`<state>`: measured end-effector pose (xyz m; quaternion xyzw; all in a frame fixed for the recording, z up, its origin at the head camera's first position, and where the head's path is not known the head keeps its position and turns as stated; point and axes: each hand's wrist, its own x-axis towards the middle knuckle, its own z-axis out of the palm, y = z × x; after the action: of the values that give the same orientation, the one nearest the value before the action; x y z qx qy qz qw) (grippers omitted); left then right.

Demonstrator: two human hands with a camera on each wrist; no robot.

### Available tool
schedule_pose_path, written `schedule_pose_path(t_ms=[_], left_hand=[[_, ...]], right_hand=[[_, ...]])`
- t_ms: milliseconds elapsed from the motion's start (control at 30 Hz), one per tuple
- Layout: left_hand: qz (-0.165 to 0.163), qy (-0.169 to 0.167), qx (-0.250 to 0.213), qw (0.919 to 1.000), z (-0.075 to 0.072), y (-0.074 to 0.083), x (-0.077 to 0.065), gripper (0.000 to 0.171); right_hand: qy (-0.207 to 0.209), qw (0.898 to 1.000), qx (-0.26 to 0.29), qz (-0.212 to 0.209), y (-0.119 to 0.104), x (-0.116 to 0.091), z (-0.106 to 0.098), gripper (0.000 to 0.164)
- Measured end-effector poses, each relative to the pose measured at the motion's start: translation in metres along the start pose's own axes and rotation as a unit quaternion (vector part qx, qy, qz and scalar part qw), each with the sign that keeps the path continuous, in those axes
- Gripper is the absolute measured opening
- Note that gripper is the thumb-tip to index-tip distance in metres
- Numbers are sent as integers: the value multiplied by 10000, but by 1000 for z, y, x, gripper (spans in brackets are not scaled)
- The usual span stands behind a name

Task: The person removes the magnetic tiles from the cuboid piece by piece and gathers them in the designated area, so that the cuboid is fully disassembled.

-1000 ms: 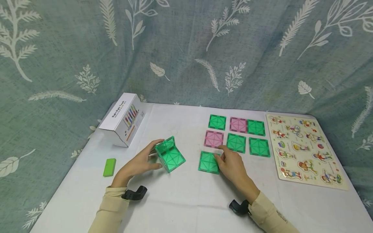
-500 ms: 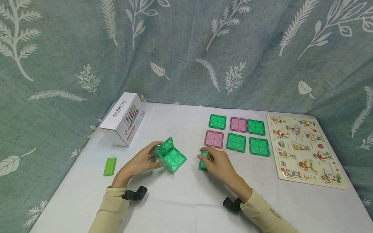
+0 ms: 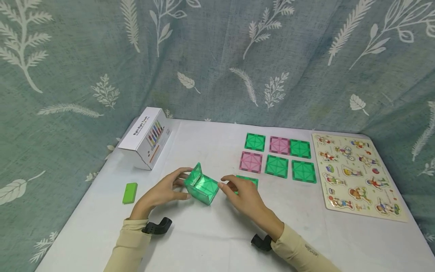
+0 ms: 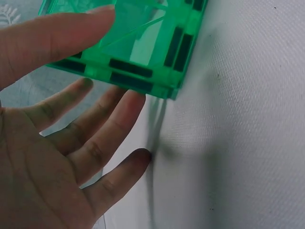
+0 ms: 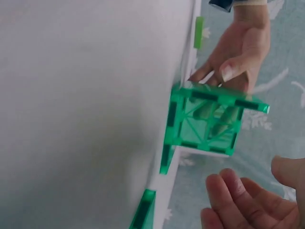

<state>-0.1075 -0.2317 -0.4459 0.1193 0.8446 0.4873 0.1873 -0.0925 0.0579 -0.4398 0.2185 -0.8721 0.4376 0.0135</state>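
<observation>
Several translucent green square magnetic tiles (image 3: 207, 185) stand joined as a partial box, one tile flat and others upright along its edges. My left hand (image 3: 166, 189) holds its left side; in the left wrist view the thumb (image 4: 57, 43) overlaps a tile and the fingers (image 4: 109, 124) spread along its lower edge. At the box's right corner is my right hand (image 3: 246, 196), thumb and forefinger near the flat tile. The right wrist view shows this hand's fingers (image 5: 238, 200) loosely bent with nothing in them. A loose green tile (image 3: 250, 179) lies partly hidden behind the right hand.
Further back lie green tiles (image 3: 276, 166) and two pink tiles (image 3: 250, 162) in rows. A picture puzzle board (image 3: 360, 177) is at the right. On the left are a white printed box (image 3: 146, 138) and a small lime green block (image 3: 130, 193).
My right hand has moved left from the loose green tile to the joined tiles, carrying nothing visible. The joined tiles have turned slightly in my left hand, which stays in place.
</observation>
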Motion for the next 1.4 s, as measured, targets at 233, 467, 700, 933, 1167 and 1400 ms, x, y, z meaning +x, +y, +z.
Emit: schedule_pose_path(t_ms=[233,467,700,933,1167,1400], left_hand=[[-43,-470,-267,9985,-7,2,-5,86],[35,-804,-379,9960,-11,1,-7,87],[99,-893,-192,9958,-10,2,-7,73],[-80,-782,-96,9969,-11,3,-5,60],[-231,-721,-95,9971,-9,4,-2,57],[-198,-581,-167,9980,-5,7,4,59]], right_hand=[[-191,9994,187,-229,-11,2,8,34],[-608,9970,197,-428,-20,2,16,38],[-652,9953,27,-717,-22,4,22,33],[-738,9940,-28,-811,-24,7,27,26],[-952,9920,-273,-778,-27,8,31,28],[-1039,9908,-329,-796,-27,9,36,30]])
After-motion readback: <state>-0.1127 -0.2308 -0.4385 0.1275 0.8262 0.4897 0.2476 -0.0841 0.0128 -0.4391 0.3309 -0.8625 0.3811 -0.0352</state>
